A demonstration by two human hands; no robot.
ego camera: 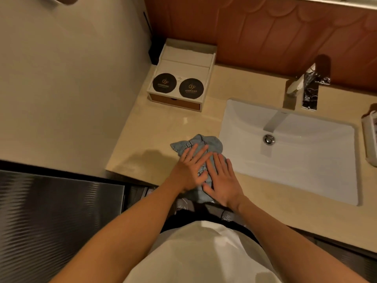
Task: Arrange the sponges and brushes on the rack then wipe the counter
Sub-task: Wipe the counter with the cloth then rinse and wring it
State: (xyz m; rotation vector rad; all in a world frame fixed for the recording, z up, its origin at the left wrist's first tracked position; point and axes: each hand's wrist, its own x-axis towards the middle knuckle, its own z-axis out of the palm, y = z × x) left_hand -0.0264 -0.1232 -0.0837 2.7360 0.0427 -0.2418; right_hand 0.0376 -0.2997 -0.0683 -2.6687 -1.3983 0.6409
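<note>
A crumpled light-blue cloth point(201, 145) lies on the beige counter point(155, 135), just left of the sink. My left hand point(188, 170) and my right hand point(221, 178) rest side by side on top of it, palms down. The fingers of both are spread flat and press on the cloth without curling around it. The cloth's near end hangs over the counter's front edge. At the far right edge a white rack point(370, 137) is only partly in view, and I cannot make out what it holds.
A white rectangular sink point(306, 160) with a chrome tap point(310, 88) fills the right half of the counter. A white box point(183, 78) bearing two black round coasters stands at the back left corner, against the wall. A dark metal surface lies lower left.
</note>
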